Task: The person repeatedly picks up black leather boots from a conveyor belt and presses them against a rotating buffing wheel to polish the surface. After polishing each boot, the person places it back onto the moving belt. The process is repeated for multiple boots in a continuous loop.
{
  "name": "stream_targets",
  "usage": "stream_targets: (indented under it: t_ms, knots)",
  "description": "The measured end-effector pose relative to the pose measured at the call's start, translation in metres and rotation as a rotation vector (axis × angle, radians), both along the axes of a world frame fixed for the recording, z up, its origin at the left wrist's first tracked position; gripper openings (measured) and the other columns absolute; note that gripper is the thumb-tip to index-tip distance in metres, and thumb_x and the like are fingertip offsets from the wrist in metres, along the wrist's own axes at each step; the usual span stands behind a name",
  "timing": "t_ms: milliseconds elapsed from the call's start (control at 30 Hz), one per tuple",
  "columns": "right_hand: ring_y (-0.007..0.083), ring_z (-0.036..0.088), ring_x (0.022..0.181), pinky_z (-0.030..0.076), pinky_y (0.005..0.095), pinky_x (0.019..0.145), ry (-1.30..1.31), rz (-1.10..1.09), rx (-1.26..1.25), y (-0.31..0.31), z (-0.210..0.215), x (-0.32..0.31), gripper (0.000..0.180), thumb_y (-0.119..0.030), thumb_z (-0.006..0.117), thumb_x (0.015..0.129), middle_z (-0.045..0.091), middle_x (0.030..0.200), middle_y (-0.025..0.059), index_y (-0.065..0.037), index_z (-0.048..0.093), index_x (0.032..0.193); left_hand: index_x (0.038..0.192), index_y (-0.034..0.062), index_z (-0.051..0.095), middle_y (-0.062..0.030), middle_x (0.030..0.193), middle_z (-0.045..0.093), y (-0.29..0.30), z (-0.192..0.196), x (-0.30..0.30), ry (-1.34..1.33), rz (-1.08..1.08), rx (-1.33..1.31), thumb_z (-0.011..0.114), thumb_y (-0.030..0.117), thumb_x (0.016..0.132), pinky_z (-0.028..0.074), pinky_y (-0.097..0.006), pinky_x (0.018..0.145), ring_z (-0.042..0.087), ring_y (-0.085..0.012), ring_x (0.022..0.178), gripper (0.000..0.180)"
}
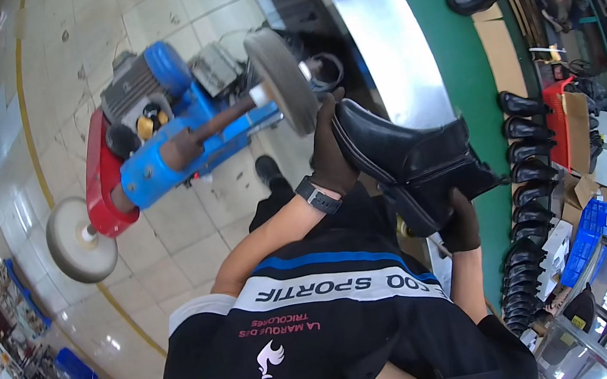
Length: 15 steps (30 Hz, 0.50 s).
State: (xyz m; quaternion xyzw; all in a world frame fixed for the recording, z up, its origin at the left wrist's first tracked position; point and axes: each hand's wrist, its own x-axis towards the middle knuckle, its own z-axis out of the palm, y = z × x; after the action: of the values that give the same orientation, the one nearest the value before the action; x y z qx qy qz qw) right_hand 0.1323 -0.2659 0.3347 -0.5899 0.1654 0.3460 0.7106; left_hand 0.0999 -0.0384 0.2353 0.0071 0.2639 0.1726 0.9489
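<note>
A black leather ankle boot [397, 147] is held in front of me between both gloved hands, its toe to the upper left and its shaft opening to the right. My left hand [331, 150], in a dark glove, wraps the toe end along the sole. My right hand [459, 224], gloved as well, grips the boot around the heel and back of the shaft. Close beyond the left hand stands the grey buffing wheel [283, 81] of a blue polishing machine [168, 158]. Whether the boot touches that wheel cannot be told.
A white buffing wheel [81, 238] sits at the machine's left end, beside a red belt guard [103, 178]. To my right runs a metal-edged bench [379, 22] beside a green surface [451, 58]. Rows of black boots [526, 127], a red crate [561, 124] and cardboard lie beyond.
</note>
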Motion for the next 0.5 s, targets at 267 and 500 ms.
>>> stream_targets:
  t_ms: [267,500]
  knots:
    - [0.0188,0.063,0.102,0.047,0.0345,0.094,0.285,0.341,-0.140,0.027,-0.067,-0.030,0.034,-0.018,0.068,0.082,0.068,0.107,0.0076,-0.001,0.066,0.111,0.135,0.0054,0.048,-0.0172,0.127,0.058,0.005,-0.093,-0.056,0.055,-0.164,-0.308,0.026,0.072,0.093,0.039,-0.047,0.108,0.057,-0.0330,0.117,0.082]
    - [0.0164,0.064,0.094,0.051,0.0315,0.086,0.193,0.391,-0.067,0.048,-0.177,-0.012,0.025,-0.020,0.067,0.085,0.067,0.099,0.0047,-0.006,0.065,0.105,0.127,0.0068,0.050,-0.0134,0.120,0.061,0.031,-0.177,-0.024,0.040,-0.138,-0.197,0.027,0.062,0.097,0.047,-0.046,0.098,0.058,-0.0306,0.112,0.068]
